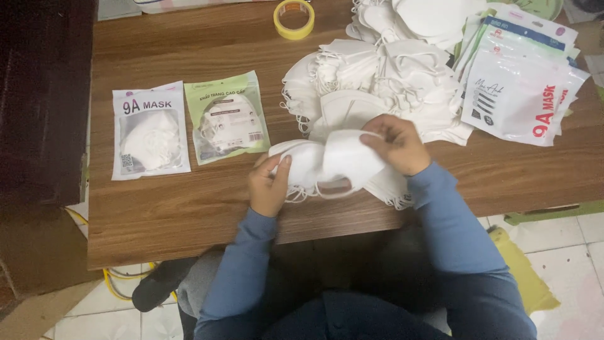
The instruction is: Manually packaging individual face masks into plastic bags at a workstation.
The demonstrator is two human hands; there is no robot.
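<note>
Near the front edge of the worktop [189,220], a small stack of white masks [327,160] is held by both hands: the left hand [269,186] has its fingers clamped on the stack's left end, the right hand [396,143] is pinched on its top. Behind lies a mask heap [377,75]; two packaged masks [189,126] lie toward the left edge.

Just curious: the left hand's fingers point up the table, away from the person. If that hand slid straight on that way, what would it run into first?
Probably the white masks the left hand already grips. Past them, likely the green-edged mask packet, or the gap beside it; depth is hard to judge from above.
</note>
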